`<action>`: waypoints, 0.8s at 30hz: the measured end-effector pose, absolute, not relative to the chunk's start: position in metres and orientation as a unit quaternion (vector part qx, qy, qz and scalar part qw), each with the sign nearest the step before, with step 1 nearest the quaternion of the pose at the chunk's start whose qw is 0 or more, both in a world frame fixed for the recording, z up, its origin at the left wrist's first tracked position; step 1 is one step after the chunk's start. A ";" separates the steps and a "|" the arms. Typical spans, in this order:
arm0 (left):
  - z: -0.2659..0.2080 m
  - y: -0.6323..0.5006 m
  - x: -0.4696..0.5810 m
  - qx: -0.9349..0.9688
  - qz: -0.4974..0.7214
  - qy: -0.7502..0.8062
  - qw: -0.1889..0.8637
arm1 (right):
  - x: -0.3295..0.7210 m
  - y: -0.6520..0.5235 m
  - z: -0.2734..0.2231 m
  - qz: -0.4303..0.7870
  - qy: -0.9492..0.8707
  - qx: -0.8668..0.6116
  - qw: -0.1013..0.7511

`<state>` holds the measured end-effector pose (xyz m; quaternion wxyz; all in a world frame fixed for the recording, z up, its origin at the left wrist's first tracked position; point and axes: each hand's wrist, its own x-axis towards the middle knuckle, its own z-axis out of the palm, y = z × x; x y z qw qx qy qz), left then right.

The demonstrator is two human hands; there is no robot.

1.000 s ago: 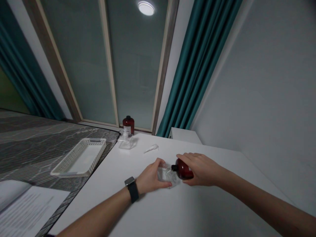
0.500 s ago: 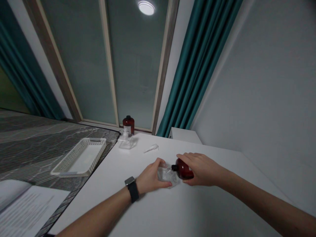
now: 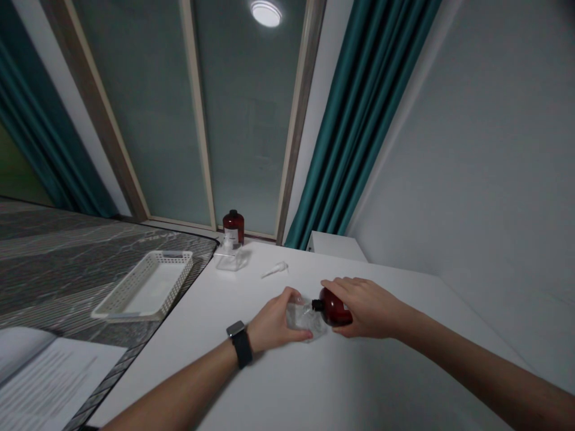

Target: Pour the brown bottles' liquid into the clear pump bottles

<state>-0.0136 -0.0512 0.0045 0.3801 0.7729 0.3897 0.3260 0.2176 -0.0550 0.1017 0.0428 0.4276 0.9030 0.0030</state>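
My left hand (image 3: 278,323) is wrapped round a clear bottle (image 3: 302,317) with thumb and fingers on its sides, low over the white table (image 3: 251,395). My right hand (image 3: 368,305) grips a dark red-brown bottle (image 3: 332,308), tipped on its side. Its black neck (image 3: 317,305) points left and meets the upper right of the clear bottle. Whether liquid is flowing I cannot tell. Behind my left hand lies a white pump head (image 3: 275,269) with a thin tube.
At the table's far left corner stand another red-brown bottle (image 3: 233,226) and a clear square bottle with a pump (image 3: 229,257). A white basket (image 3: 148,287) and an open book (image 3: 58,383) lie on the grey patterned surface at left. A white cabinet (image 3: 339,245) is beyond the table.
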 end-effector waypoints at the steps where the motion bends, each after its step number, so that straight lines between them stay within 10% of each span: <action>1: 0.005 -0.051 -0.014 0.773 0.326 0.390 0.380 | 0.218 -0.055 0.102 0.004 0.903 0.428 0.044; 24: 0.006 -0.051 -0.013 0.771 0.322 0.395 0.380 | 0.216 -0.057 0.104 0.009 0.902 0.429 0.051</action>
